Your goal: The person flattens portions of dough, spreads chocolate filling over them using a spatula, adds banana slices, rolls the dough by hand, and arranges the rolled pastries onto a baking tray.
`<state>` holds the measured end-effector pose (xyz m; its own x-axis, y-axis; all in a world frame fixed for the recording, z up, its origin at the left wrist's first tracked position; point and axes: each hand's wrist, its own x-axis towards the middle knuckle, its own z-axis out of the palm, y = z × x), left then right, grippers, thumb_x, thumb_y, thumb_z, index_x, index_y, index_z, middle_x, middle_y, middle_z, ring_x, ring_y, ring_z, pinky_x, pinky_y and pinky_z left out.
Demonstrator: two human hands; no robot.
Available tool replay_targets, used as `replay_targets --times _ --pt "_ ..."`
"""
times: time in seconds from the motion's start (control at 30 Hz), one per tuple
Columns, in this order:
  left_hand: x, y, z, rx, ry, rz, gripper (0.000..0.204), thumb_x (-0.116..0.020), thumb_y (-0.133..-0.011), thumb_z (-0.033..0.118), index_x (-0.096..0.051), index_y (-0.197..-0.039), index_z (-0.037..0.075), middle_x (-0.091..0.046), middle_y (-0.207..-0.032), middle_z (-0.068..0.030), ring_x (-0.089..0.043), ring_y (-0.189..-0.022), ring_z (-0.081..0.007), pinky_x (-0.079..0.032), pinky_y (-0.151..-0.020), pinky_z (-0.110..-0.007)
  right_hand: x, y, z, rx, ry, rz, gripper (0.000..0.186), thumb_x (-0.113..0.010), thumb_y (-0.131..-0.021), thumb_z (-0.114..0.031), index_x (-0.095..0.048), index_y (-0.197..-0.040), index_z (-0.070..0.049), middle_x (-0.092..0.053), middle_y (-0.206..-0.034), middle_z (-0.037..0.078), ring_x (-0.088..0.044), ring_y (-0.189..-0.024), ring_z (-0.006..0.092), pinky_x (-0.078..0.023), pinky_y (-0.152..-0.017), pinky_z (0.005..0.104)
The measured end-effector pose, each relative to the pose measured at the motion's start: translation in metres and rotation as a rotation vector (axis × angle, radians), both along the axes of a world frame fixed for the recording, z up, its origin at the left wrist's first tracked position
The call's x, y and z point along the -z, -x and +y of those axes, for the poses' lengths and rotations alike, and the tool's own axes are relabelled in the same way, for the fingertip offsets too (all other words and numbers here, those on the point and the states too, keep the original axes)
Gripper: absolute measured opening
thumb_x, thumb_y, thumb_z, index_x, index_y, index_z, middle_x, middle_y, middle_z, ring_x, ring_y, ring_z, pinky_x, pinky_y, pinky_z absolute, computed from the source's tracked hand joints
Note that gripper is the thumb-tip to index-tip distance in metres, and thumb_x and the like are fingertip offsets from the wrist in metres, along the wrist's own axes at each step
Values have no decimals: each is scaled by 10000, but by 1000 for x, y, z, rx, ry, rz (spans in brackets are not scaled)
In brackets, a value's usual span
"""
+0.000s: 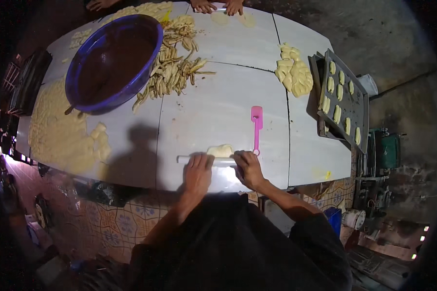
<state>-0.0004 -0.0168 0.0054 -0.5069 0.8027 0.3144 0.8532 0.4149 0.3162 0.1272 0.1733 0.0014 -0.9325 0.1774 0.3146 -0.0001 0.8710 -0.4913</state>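
While both hands bear on the white rolling pin [223, 160]: the left hand [199, 167] and the right hand [248, 167] are apart, each clamped on it with fingers curled over the top; their undersides are hidden
Between the hands: a pale piece of dough [220, 151] lies on the worktop [213, 111], just beyond them at the pin's far side; whether any runs under the pin is hard to tell
Pressure: the step looks like rolling this dough out; both hands had best press equally, since a heavier side would likely leave a wedge
Stroke: short passes away from the body should suit, easing off near the far edge so it does not overthin; turning the piece between passes would help keep it even
Finger room: the fingertips sit near the dough's two sides; setting them farther out along the pin would give spreading dough space
Pink scoop [257, 127]: it lies just beyond the right hand, its ringed handle end near the knuckles; keeping the pin's right end clear of it seems wise
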Motion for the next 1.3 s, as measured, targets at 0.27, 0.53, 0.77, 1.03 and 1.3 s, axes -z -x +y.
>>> replay_targets --times 0.27,0.53,0.77,1.03,1.3 --pt "-8 23 42 -131 179 -79 598 -569 -985 291 -428 -1518 59 -352 -1606 -158 -239 -1505 -401 -134 -1153 -718 9 39 14 247 -151 -89 352 -638 -932 -347 -707 -1257 -230 -559 -1261 152 -503 -1152 325 -385 -939 485" --pt "-2 147 152 -352 38 81 656 -411 -1052 412 -280 -1579 45 -211 -1649 -217 -129 -1530 -434 -156 -1092 -785 -22 118 74 511 -262 -199 338 -598 -968 -329 -690 -1247 -161 -562 -1254 191 -489 -1151 360 -414 -918 496" --pt "-15 110 91 253 27 -113 587 -621 -893 137 -490 -1456 41 -630 -1241 -173 -592 -1117 -337 -456 -948 -489 -17 50 92 650 -33 -263 423 -747 -866 -338 -701 -1180 -57 -612 -1126 276 -591 -1068 446 -521 -905 497" --pt "17 102 -42 -480 -148 42 466 -603 -818 -53 -622 -1275 34 -578 -911 -124 -558 -909 -328 -429 -778 -445 4 45 138 391 82 -373 248 -766 -754 -161 -616 -835 18 -636 -856 200 -576 -904 407 -487 -777 493" --pt "22 67 -120 -810 -53 225 334 -568 -915 75 -677 -1226 120 -632 -1085 -119 -609 -980 -304 -487 -843 -474 1 95 118 243 -132 -394 340 -833 -739 -173 -601 -929 -12 -670 -865 152 -597 -847 345 -496 -776 465"
